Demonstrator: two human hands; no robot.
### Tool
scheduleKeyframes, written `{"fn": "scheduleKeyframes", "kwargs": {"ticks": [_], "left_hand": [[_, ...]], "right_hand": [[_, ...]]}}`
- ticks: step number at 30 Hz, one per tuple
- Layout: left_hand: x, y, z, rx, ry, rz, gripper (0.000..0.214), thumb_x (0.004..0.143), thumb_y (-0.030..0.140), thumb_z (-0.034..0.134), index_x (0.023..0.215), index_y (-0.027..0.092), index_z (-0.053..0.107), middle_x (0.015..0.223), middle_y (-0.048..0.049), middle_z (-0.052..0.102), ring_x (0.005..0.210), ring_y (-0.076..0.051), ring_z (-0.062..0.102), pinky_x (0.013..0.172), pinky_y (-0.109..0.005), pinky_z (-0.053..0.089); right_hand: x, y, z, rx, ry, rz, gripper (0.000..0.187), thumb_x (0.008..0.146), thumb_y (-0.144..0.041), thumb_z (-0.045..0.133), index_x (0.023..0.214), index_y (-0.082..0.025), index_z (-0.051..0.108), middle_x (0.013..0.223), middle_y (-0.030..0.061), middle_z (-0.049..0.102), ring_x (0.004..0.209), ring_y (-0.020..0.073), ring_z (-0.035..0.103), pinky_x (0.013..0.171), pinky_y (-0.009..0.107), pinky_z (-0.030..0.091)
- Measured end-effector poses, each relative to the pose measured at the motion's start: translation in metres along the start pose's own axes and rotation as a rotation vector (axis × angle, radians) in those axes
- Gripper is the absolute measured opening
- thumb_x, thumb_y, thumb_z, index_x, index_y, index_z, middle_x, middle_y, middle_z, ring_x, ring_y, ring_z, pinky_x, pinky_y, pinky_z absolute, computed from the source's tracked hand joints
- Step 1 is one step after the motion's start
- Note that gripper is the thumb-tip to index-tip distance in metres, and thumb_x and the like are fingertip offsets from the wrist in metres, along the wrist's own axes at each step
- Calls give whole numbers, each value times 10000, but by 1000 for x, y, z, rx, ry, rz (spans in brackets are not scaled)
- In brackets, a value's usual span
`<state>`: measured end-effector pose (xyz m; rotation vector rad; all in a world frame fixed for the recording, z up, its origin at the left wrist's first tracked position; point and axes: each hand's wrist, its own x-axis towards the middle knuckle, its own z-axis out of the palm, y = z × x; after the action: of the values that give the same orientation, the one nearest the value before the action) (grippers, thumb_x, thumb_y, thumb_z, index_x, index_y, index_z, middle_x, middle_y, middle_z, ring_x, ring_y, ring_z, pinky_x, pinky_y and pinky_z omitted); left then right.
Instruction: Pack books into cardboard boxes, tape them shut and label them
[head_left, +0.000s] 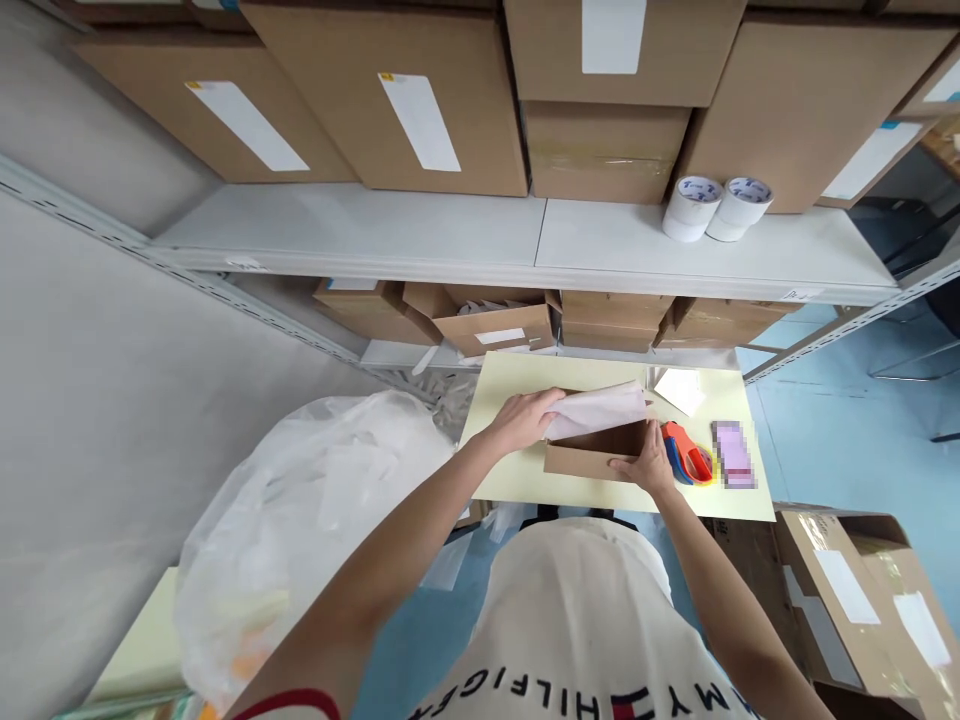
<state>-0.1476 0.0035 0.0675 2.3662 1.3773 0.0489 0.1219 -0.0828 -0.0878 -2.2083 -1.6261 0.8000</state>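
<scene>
A small open cardboard box [589,461] sits on the pale yellow table [517,480] in front of me. Over its far side lies a flat whitish-pink wrapped bundle [596,408], tilted across the opening; whether it is paper or cloth I cannot tell. My left hand [527,417] grips the left end of this bundle, its fingers partly hidden. At the box's right end, my right hand [646,462] holds the wall with the thumb along the near side. Just right of that hand rests a red and blue tape dispenser [686,455].
A phone [733,454] and white cards [680,390] lie on the table's right side. Behind stands a shelf [450,235] with cardboard boxes and white tape rolls [694,208]. A large plastic bag [300,520] bulges at left; opened cartons [847,590] stand at lower right.
</scene>
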Motion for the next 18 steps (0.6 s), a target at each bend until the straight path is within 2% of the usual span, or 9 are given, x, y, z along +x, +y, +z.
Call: {"fn": "scheduleKeyframes", "kwargs": {"ticks": [4, 7, 10, 13, 18], "left_hand": [[20, 20, -4, 71, -34, 37, 357, 911, 178, 450, 1241, 267, 555, 1240, -26, 692, 1063, -253, 681, 882, -357, 501], [26, 26, -1, 88, -75, 57, 348, 913, 181, 458, 1235, 273, 552, 1213, -29, 700, 1064, -250, 678, 869, -347, 501], [25, 24, 8, 84, -126, 60, 342, 910, 165, 460, 1228, 256, 545, 1215, -45, 695, 1080, -253, 670, 876, -352, 497], [23, 19, 13, 59, -148, 54, 324, 916, 153, 448, 1220, 226, 533, 1214, -70, 689, 1095, -253, 661, 883, -350, 492], [26, 18, 5, 132, -223, 53, 292, 916, 141, 449, 1183, 228, 527, 1155, -79, 702, 1054, -253, 671, 805, -324, 495]], "right_hand": [[-2, 2, 3, 31, 19, 3, 1283, 616, -641, 742, 1530, -24, 87, 1584, 275, 226, 1498, 355, 198, 1177, 477, 283], [-1, 3, 3, 44, 21, -6, 1228, 628, -602, 752, 1527, -68, 108, 1582, 257, 243, 1484, 357, 236, 1168, 486, 294], [0, 3, 2, 56, 12, -2, 1150, 639, -562, 761, 1515, -123, 159, 1574, 223, 278, 1473, 348, 268, 1164, 478, 302], [1, 1, 2, 52, 4, 12, 1129, 636, -526, 773, 1505, -124, 174, 1575, 219, 277, 1482, 338, 250, 1166, 455, 306], [4, -4, 2, 22, -7, 50, 1165, 621, -484, 792, 1510, -107, 140, 1567, 237, 283, 1468, 344, 281, 1155, 455, 327]]}}
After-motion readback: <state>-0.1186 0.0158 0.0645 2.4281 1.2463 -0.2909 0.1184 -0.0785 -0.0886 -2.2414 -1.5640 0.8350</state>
